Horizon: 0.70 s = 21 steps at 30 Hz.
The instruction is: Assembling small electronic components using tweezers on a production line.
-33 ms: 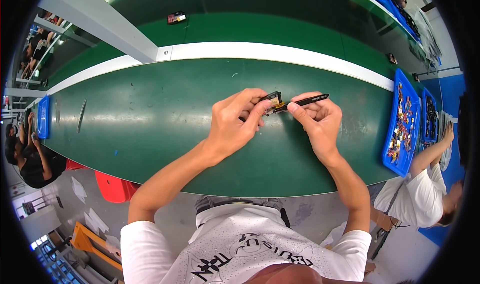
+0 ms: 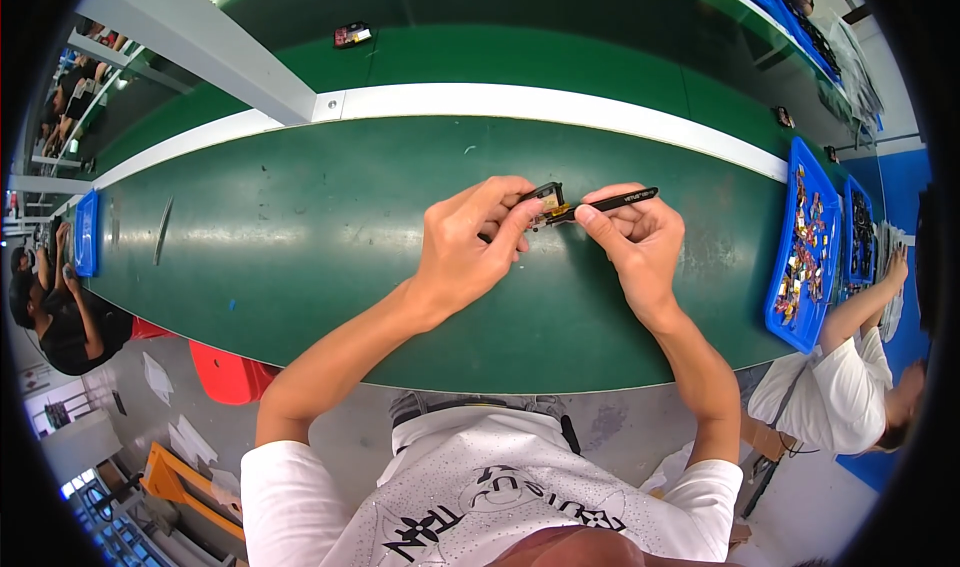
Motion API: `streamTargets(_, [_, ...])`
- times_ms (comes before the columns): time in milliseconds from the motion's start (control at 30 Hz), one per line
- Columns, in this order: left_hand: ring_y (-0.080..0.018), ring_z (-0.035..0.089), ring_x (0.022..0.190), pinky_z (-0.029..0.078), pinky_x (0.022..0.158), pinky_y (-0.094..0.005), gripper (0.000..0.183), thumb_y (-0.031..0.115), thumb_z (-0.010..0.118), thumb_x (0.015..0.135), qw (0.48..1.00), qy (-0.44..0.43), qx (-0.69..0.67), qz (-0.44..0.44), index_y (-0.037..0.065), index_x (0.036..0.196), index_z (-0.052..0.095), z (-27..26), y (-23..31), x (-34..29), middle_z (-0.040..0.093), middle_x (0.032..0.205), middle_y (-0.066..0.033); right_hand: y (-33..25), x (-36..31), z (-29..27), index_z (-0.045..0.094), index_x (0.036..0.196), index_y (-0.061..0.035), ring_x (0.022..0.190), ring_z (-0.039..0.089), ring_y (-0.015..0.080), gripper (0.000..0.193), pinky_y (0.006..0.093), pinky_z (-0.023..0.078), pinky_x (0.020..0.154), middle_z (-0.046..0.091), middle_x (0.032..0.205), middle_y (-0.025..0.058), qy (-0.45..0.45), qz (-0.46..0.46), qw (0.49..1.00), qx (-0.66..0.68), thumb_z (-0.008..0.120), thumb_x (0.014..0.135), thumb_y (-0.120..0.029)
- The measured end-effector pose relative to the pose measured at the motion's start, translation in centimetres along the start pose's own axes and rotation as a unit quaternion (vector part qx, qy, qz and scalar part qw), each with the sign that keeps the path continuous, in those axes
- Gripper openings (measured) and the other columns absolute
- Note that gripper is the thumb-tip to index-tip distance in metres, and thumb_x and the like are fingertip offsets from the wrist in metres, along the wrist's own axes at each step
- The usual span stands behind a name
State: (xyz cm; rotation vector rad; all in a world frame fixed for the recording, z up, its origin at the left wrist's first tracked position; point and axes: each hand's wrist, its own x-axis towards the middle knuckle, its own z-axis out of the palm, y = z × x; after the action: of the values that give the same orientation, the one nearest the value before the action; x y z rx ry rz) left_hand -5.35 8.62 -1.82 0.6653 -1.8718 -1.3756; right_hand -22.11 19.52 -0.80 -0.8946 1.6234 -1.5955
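Over the green workbench (image 2: 330, 297), my left hand (image 2: 468, 235) is closed on a small electronic part with a black frame (image 2: 545, 191). Gold-coloured and bare inner pieces show along its right side; my fingers cover much of the rest. A pair of black tweezers (image 2: 625, 199) sits in the pinch of my right hand (image 2: 640, 242). Its tips reach left to the part's gold-coloured piece (image 2: 557, 212). Whether the tips grip anything is too small to tell.
At the right end stands a blue tray (image 2: 775, 297) of small colourful parts, with a co-worker (image 2: 835, 397) beside it. Another pair of tweezers (image 2: 163, 230) lies on the left. A white rail (image 2: 520, 101) borders the far side, and a grey post (image 2: 220, 52) rises there.
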Motion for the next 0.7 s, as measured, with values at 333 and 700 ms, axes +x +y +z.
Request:
streamTargets(333, [-0.0164, 0.07, 0.061, 0.056, 0.051, -0.0262, 0.017, 0.005, 0.064, 0.1, 0.977, -0.027, -0.138, -0.16, -0.009, 0.109, 0.064, -0.6, 0.6, 0.6, 0.071, 0.081, -0.0139, -0.6, 0.0, -0.4, 0.069, 0.1, -0.0002, 0.061, 0.055, 0.002, 0.014, 0.0185, 0.032, 0.049, 0.071, 0.079, 0.0042, -0.022, 0.023, 0.999, -0.014, 0.077, 0.091, -0.008])
streamTargets(700, [-0.0159, 0.069, 0.061, 0.055, 0.05, -0.0257, 0.017, 0.005, 0.065, 0.1, 0.979, -0.018, -0.129, -0.156, -0.009, 0.109, 0.064, -0.6, 0.6, 0.5, 0.07, 0.08, -0.0132, -1.0, 0.1, -0.3, 0.069, 0.098, 0.0015, 0.061, 0.054, 0.0006, 0.011, 0.0174, 0.035, 0.051, 0.07, 0.079, 0.0029, -0.028, 0.031, 0.999, -0.018, 0.076, 0.091, -0.003])
